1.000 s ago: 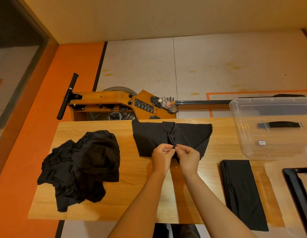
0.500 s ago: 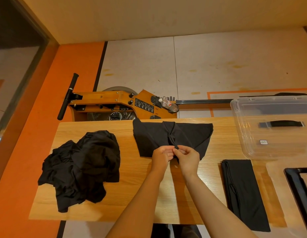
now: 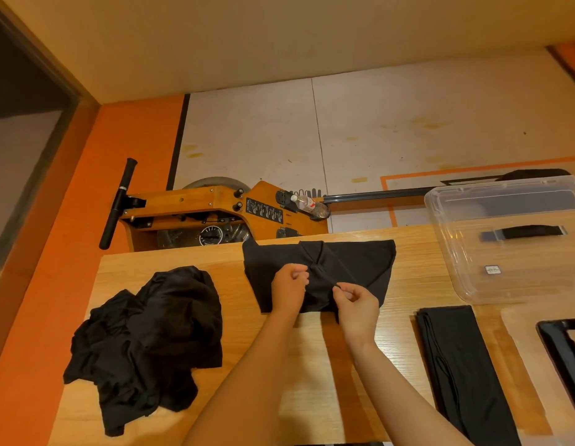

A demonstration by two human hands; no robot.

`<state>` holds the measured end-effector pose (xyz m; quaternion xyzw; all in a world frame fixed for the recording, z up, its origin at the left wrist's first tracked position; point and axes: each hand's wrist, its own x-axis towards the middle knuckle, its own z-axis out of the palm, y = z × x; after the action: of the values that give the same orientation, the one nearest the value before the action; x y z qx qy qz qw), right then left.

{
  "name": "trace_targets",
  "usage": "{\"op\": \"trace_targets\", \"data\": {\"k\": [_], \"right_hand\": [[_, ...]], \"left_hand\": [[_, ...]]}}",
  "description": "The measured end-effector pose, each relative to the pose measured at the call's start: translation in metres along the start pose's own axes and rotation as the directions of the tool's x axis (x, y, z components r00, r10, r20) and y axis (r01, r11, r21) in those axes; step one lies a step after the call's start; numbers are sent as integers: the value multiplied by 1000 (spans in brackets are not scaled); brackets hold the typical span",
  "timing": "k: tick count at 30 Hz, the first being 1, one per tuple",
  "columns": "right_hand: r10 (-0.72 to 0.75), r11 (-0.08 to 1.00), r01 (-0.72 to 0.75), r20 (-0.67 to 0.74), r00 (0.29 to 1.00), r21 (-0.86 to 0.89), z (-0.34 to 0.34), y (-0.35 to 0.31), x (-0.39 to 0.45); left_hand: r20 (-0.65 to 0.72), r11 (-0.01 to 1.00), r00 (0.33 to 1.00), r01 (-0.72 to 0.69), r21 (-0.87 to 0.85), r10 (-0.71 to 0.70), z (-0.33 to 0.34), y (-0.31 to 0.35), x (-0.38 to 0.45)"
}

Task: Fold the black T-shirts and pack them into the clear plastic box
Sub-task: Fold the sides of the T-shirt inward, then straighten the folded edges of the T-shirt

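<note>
A black T-shirt [image 3: 353,265] lies partly folded at the far middle of the wooden table [image 3: 234,342]. My left hand [image 3: 289,288] and my right hand [image 3: 357,305] both pinch its near edge, a small gap apart. A crumpled heap of black T-shirts [image 3: 148,342] lies at the left. A folded black T-shirt [image 3: 463,368] lies as a long strip at the right. The clear plastic box [image 3: 511,252] stands at the far right with no shirts in it.
The box's clear lid [image 3: 521,329] with a black handle frame lies at the near right. Behind the table stands a wooden rowing machine [image 3: 196,210] with a plastic bottle [image 3: 308,206] on it. An orange wall runs along the left.
My hands have drawn apart along the shirt's near edge, the right hand moving to the right and nearer. The camera tilted a little.
</note>
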<state>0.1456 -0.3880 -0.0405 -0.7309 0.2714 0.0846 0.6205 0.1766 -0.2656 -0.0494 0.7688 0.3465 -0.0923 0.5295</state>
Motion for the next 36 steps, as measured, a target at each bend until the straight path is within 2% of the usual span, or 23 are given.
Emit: {"op": "trace_targets", "data": {"k": [4,12,20,28,31,36], "right_hand": [[3,1000,-3,-3,1000,30,-3,-4,0],[20,999,-20,6,1000,49,-9,-10,-1],[4,999,-5,23,1000,37,-16,-6,-10],[11,999,-12,21,1000,36,-24,-6,-10],[7,999,-8,17,1000,49,-27,-9,-7],[10,994,-9,-13,1000,106,-34,-12,0]], "left_hand": [[-47,983,998,-21,184,30,-7,23,28],[-20,947,998,60,316,-57,-7,51,77],[86,896,994,18,444,-63,8,59,92],[66,827,995,25,562,-75,21,55,94],[90,857,995,-3,515,-51,21,55,99],[132,943,991,-58,327,15,11,55,99]]}}
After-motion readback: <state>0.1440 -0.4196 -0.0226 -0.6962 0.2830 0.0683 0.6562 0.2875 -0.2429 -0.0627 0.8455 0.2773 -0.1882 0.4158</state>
